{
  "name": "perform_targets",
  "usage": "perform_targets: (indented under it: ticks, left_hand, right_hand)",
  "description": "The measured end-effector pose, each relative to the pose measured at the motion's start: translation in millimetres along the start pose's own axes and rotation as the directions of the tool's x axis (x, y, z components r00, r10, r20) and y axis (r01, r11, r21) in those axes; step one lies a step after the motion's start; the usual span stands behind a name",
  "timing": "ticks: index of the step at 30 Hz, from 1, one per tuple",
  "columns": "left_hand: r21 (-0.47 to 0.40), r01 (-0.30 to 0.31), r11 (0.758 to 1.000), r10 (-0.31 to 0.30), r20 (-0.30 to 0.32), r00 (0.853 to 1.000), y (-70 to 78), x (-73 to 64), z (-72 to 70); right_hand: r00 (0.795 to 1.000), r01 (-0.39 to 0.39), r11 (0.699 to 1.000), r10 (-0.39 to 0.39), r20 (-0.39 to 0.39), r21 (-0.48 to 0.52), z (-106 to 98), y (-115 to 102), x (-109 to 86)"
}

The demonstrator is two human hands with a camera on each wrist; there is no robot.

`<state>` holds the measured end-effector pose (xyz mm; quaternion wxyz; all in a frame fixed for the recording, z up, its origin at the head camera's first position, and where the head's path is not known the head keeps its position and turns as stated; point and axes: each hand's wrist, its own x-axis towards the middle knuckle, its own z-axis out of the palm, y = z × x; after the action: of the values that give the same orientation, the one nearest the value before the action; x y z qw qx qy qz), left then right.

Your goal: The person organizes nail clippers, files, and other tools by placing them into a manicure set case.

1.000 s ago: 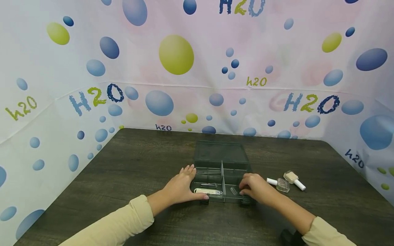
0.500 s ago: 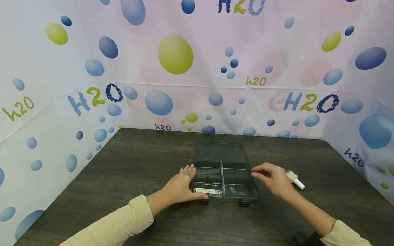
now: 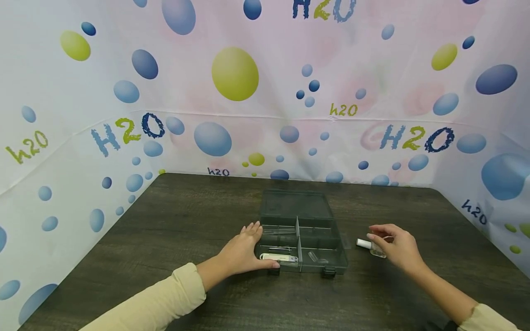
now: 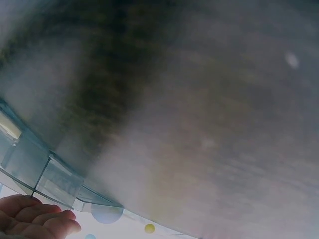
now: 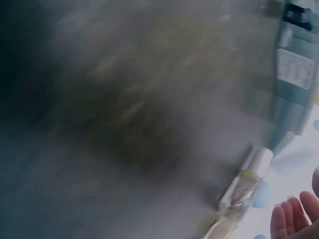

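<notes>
An open dark-tinted plastic organizer box (image 3: 299, 248) stands on the table, its lid (image 3: 296, 204) laid back. My left hand (image 3: 244, 250) rests on its left side, fingers along the wall and thumb on the front edge. A nail clipper (image 3: 278, 257) and thin metal pieces (image 3: 279, 248) lie in the front left compartment. Small clear pieces (image 3: 314, 257) lie in the front right one. To the box's right, my right hand (image 3: 395, 246) hovers around a nail polish bottle (image 3: 377, 249) with a white cap, fingers loosely bent. The right wrist view shows its fingers apart from the bottle.
A faint clear flat piece (image 3: 345, 241) sticks out beside the box's right wall. Slender clear items (image 3: 279, 231) lie in the back left compartment. The dark wooden table (image 3: 186, 211) meets a printed curtain (image 3: 265, 151) at the back and sides.
My right hand has moved out of the front right compartment, past the box's right wall, and right to the nail polish bottles. My left hand has stayed on the box.
</notes>
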<state>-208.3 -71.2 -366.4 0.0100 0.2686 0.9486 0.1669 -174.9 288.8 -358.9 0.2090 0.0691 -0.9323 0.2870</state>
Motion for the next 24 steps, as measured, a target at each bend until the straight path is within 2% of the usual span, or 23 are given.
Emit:
perform_targets:
  ticks: [4,11,16,24]
  left_hand:
    - [-0.002,0.001,1.0,-0.001,0.0,1.0,0.1,0.1,-0.4]
    - [-0.008,-0.004,1.0,0.004,-0.003,1.0,0.1,-0.3,-0.6]
    - [-0.006,-0.006,1.0,0.006,-0.002,1.0,0.2,-0.6,-0.5]
    - [-0.002,-0.022,1.0,0.022,-0.01,1.0,0.1,-1.1,0.2]
  right_hand:
    - [0.999,-0.01,0.999,0.013,0.049,-0.047,-1,8,-5.0]
    - [0.984,-0.077,0.994,0.088,0.155,-0.075,-2,17,-9.3]
    - [0.98,-0.094,0.993,0.106,0.17,-0.074,-1,19,-10.5]
    - [0.973,-0.101,0.985,0.128,0.193,-0.142,0,23,-9.2]
